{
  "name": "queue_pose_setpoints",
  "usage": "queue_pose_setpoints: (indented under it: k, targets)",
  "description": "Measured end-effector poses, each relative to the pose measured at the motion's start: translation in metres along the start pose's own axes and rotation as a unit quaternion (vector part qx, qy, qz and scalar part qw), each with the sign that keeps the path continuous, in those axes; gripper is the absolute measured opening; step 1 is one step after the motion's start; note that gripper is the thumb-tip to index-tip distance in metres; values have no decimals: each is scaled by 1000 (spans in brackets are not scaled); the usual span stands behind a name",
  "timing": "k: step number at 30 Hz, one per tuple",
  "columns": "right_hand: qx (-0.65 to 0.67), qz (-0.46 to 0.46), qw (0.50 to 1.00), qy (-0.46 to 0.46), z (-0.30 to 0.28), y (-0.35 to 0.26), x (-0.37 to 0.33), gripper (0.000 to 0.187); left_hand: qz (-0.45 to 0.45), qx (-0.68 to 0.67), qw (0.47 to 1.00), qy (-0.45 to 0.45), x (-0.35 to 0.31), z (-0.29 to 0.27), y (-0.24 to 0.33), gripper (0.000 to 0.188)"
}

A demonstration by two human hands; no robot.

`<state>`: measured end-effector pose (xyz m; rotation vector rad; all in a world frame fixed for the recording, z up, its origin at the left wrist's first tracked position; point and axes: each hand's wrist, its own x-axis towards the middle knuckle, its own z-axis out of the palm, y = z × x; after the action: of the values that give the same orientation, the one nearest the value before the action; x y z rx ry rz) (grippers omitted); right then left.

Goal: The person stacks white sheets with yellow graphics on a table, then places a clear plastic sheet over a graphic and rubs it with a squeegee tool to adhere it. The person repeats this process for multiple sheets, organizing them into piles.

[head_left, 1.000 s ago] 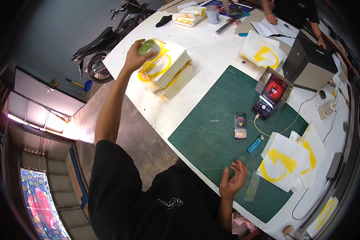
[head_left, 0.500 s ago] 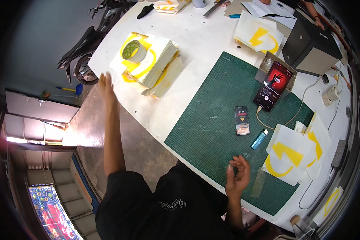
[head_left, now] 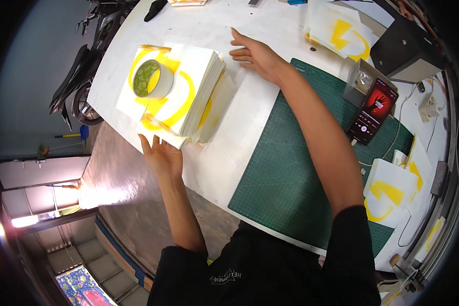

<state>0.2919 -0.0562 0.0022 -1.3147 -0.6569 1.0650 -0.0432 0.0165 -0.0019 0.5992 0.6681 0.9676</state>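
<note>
A thick stack of white sheets with yellow print [head_left: 201,66] lies on the white table at the left. On top of it sits a wide ring like a tape roll [head_left: 161,84], pale outside with a green patterned inside. My left hand [head_left: 166,158] is open at the stack's near corner, its fingertips close against the lower sheets; I cannot tell if they touch. To the right of the stack, my right hand [head_left: 260,58] is open over the table, fingers spread, holding nothing. My right forearm reaches across the green cutting mat [head_left: 275,168] and covers part of it.
At the right, a lit phone [head_left: 375,109] leans on a small grey box [head_left: 357,84], its cable trailing over the mat. Printed sheets [head_left: 392,178] lie beside it, and another pile [head_left: 336,30] is farther back near a black box [head_left: 408,48]. A motorcycle [head_left: 81,76] stands beyond the table.
My right hand has swung from the mat's near edge to the stack's right side. My left hand has come to the stack's near corner. The pack and lighter on the mat are now hidden.
</note>
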Motion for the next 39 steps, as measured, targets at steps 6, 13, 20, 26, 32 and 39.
queue_pose_setpoints:
  k: [6,13,20,26,32,39]
  targets:
    - [49,83,990,-99,27,18,79,113,-19,-6,1000,3,-1,0,4,77]
    - [-23,41,980,-193,44,5,88,92,-6,23,999,22,6,5,5,82]
    - [-92,45,978,-183,46,5,96,75,38,58,997,44,7,25,-3,71]
    - [-85,64,976,-191,57,-2,87,73,43,32,998,-34,16,8,-1,57]
    - [-95,67,975,-190,57,-1,92,74,30,16,998,-60,20,6,2,52]
    - [-95,79,974,-191,58,-2,84,75,36,22,999,-32,19,13,1,50]
